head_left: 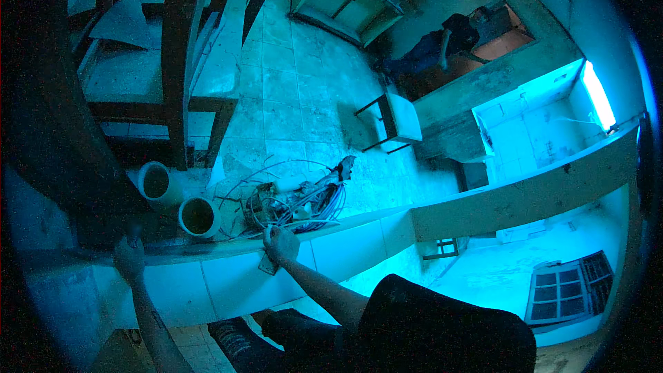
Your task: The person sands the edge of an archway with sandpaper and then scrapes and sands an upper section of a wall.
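Strong blue light and deep shadow cover everything. My left hand (pixel 129 257) is closed at the top of a pale tiled ledge (pixel 166 293); a dark shape rises from the fist, too dim to name. Farther right along the same ledge, my right hand (pixel 281 245) is closed too. A small flat rectangular thing (pixel 268 264) with a pale edge sticks out below its fingers. Just beyond that hand lies a tangled heap of cables (pixel 321 207) on the floor, and a pale thin strip crosses near the fingertips.
Two round buckets (pixel 216 215) stand between my hands, past the ledge. Dark wooden frames (pixel 176 62) rise at the far left. A pale stool (pixel 400 119) stands on the tiled floor, near an open cabinet (pixel 345 3). Another person (pixel 442 41) is in a doorway. A window grille (pixel 570 290) shows at right.
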Motion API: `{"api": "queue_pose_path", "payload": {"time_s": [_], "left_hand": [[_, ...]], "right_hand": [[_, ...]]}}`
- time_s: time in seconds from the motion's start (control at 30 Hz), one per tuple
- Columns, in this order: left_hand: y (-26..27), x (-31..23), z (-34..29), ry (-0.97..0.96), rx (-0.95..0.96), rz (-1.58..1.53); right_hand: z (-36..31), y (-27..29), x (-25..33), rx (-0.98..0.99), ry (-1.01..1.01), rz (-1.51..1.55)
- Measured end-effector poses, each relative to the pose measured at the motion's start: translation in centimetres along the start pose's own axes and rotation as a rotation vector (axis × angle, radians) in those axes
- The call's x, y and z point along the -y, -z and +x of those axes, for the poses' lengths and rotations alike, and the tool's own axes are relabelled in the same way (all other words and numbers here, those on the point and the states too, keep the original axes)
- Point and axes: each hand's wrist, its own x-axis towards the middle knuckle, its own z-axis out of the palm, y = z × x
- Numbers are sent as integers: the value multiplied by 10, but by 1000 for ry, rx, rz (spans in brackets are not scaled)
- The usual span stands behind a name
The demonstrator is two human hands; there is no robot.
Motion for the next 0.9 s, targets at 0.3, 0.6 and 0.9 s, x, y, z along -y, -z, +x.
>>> {"api": "queue_pose_path", "payload": {"time_s": [0.3, 0.6, 0.9], "left_hand": [[8, -6, -1, 13, 34, 55], [4, -11, 1, 60, 70, -34], [3, -9, 1, 0, 11, 40]], "right_hand": [[-1, 2, 3, 28, 3, -38], [2, -2, -2, -10, -7, -5], [2, -4, -3, -66, 19, 9]]}}
